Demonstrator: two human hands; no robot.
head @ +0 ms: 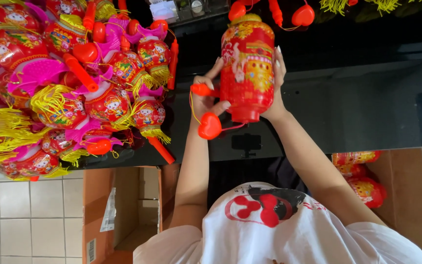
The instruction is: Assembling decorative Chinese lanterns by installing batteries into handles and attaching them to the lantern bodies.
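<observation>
White shirt (289, 230) (cotton); hands (242, 93) grip glossy lantern (247, 68).

lantern heap (74, 83) (tassels tangled) | open cardboard box (123, 210) | tiled floor (25, 220)

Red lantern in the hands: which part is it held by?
The right hand grips the red lantern by its side; the left hand pinches its orange handle.
</observation>
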